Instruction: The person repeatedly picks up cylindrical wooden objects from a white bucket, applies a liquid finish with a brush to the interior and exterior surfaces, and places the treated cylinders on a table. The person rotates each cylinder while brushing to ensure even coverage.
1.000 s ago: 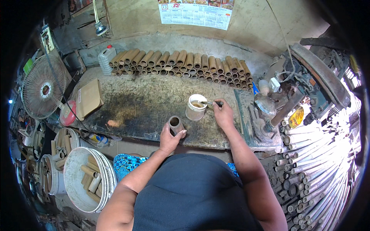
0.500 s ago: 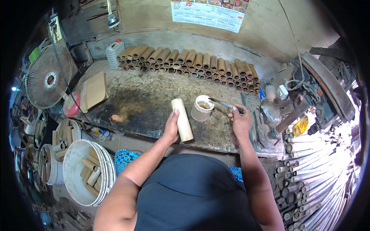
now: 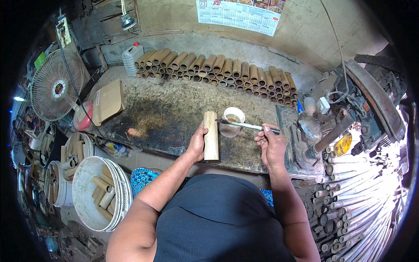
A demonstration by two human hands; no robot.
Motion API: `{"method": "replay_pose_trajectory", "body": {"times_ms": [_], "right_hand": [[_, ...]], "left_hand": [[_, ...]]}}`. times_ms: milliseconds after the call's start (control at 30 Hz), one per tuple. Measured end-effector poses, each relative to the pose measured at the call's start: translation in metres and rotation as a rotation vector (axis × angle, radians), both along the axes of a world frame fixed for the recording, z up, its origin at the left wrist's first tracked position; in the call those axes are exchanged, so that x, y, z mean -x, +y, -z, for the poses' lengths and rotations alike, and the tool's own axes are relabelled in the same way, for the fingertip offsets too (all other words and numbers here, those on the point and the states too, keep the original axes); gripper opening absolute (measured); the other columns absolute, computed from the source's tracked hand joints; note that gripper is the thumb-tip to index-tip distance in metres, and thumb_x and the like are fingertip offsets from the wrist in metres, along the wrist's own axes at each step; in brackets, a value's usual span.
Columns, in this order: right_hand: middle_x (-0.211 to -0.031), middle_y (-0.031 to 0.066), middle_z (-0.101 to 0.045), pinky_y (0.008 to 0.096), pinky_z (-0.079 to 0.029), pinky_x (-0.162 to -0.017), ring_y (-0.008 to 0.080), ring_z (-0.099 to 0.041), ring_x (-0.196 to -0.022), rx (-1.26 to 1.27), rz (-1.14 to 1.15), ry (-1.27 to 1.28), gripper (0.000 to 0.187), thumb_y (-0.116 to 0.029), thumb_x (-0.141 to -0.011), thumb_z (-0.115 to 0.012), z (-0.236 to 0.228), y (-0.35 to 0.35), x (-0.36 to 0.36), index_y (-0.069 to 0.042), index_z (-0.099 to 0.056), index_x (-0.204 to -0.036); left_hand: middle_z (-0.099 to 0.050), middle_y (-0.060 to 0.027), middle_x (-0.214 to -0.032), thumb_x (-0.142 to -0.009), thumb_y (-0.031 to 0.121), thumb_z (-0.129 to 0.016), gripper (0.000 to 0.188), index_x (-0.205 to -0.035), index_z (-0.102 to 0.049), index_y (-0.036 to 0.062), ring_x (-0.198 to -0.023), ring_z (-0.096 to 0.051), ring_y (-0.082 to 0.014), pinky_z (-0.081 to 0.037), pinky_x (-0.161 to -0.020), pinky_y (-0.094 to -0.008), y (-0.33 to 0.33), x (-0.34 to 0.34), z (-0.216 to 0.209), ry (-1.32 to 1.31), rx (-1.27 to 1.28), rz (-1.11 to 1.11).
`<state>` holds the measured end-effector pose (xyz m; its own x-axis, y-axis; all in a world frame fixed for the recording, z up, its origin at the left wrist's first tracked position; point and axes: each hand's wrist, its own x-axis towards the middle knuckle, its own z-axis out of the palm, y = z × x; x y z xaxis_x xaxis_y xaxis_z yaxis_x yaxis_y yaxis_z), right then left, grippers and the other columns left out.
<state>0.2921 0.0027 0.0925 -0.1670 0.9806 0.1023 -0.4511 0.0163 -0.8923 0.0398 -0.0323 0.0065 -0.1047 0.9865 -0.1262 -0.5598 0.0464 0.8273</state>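
Gripping a pale bamboo tube (image 3: 211, 136) at its left side, the left hand (image 3: 197, 144) is curled around it in my head view, thumb toward the front. I see the tube held over the near part of the workbench (image 3: 161, 107), just left of a white-rimmed cup (image 3: 229, 131). The right hand (image 3: 271, 146), partly curled, pinches a brush (image 3: 251, 126) near its dark handle end; the bristles point left to the tube's upper right edge, though I cannot tell whether they touch it
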Motion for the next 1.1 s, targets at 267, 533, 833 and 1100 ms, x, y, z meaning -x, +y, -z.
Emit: {"method": "replay_pose_trajectory", "body": {"times_ms": [267,533,833,1100], "right_hand": [[-0.086,0.0076,-0.068,0.0259,-0.049,-0.060,0.0155,-0.066,-0.070,-0.035,-0.015,-0.095,0.024,-0.018,-0.100,-0.067,0.007,0.000,0.010,-0.002,-0.062,-0.117],[-0.087,0.0078,-0.068,0.0245,-0.049,-0.062,0.0136,-0.065,-0.072,-0.059,-0.032,-0.168,0.024,-0.017,-0.101,-0.066,0.005,-0.001,0.017,0.000,-0.062,-0.117],[-0.087,0.0074,-0.068,0.0234,-0.049,-0.064,0.0131,-0.067,-0.074,-0.129,-0.047,-0.280,0.022,-0.017,-0.101,-0.065,0.005,-0.005,0.015,0.000,-0.063,-0.116],[-0.087,0.0087,-0.069,0.0236,-0.050,-0.064,0.0133,-0.067,-0.074,-0.136,-0.053,-0.317,0.022,-0.016,-0.101,-0.065,0.008,-0.008,0.011,0.001,-0.063,-0.115]], "left_hand": [[-0.061,-0.0132,-0.115,-0.098,0.023,-0.034,0.067,-0.164,-0.020,0.0197,-0.087,-0.064,-0.0232,-0.060,-0.075,-0.0449,0.006,-0.004,0.017,0.130,-0.004,-0.039],[-0.047,-0.0141,-0.147,-0.098,0.020,-0.034,0.070,-0.165,-0.015,0.0112,-0.124,-0.052,-0.0231,-0.042,-0.109,-0.0389,0.002,-0.009,0.012,0.213,-0.028,-0.087],[-0.043,-0.0135,-0.152,-0.097,0.020,-0.031,0.070,-0.165,-0.015,0.0116,-0.127,-0.050,-0.0239,-0.040,-0.111,-0.0385,0.002,-0.007,0.013,0.235,-0.037,-0.094],[-0.035,-0.0166,-0.159,-0.093,0.017,-0.033,0.075,-0.165,-0.014,0.0094,-0.137,-0.043,-0.0268,-0.035,-0.115,-0.0377,0.003,-0.007,0.010,0.177,-0.039,-0.083]]}}
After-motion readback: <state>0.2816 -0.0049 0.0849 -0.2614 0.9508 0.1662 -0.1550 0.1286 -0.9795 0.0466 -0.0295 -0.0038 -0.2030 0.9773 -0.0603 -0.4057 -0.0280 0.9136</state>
